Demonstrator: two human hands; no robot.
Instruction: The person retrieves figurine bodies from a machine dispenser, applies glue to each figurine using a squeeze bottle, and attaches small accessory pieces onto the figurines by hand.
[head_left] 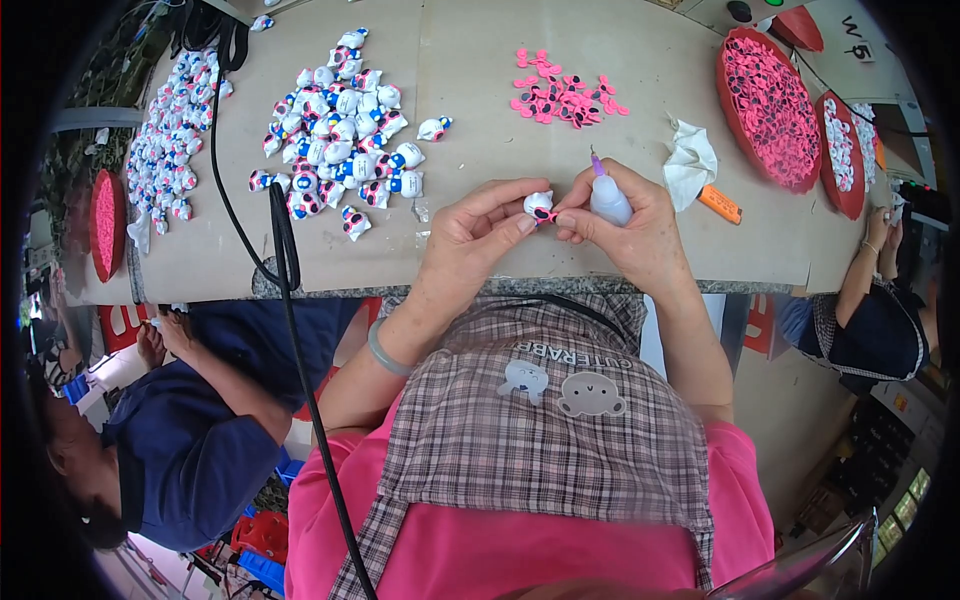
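Between my hands, just over the table's near edge, is a small white toy figurine (538, 203) with a pink and black piece on its face. My left hand (482, 228) grips the figurine between thumb and fingers. In my right hand (630, 225) is a small white squeeze glue bottle (609, 203) with a purple tip, its nozzle pointing up and away from me. The right thumb and index finger pinch at the pink piece beside the figurine, with the bottle tucked in the same hand.
A pile of white and blue figurines (345, 130) lies left of centre, another (172, 135) farther left. Loose pink pieces (565, 100) lie ahead. At right are a white tissue (690, 165), an orange-handled tool (720, 204) and a red tray (728, 110). A black cable (300, 370) hangs at left; co-workers sit either side.
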